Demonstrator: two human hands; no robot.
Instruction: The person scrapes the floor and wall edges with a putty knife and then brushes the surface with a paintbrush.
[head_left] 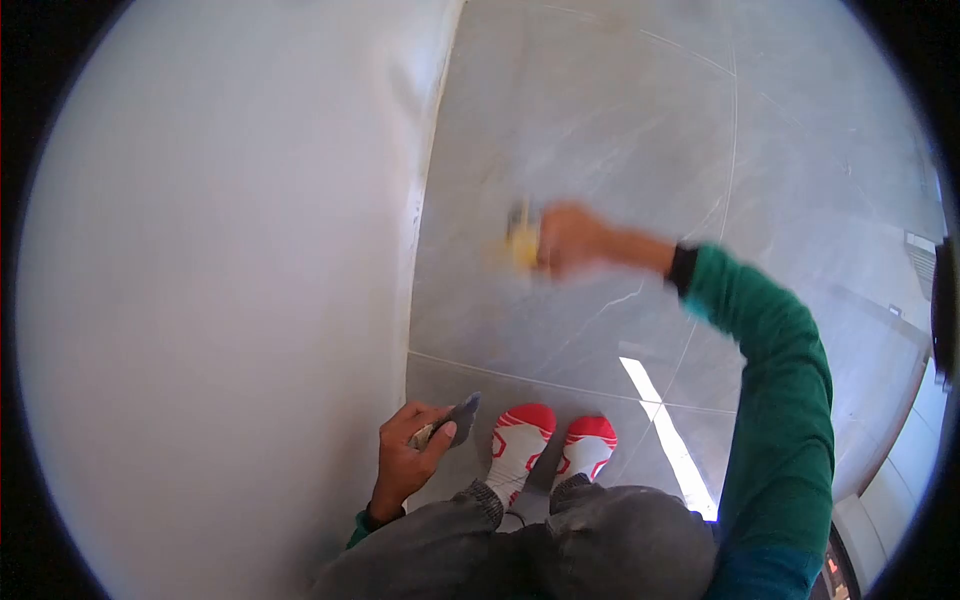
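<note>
My left hand [408, 452] is closed around a putty knife [464, 416], low beside the wall. Its flat grey blade points up and to the right, and the fingers hide much of the handle. Farther forward, my right hand [572, 240] is stretched out over the floor, smeared by motion. It grips a yellow tool with a dark end [523, 240], too blurred to name exactly. The tool sits at the left side of that hand, between it and the wall.
A white wall [220, 280] fills the left side, meeting the grey tiled floor [560, 110] along a rough edge. My feet in red and white socks [522, 440] stand close to the wall. A bright strip of light [665, 430] crosses the tiles at right.
</note>
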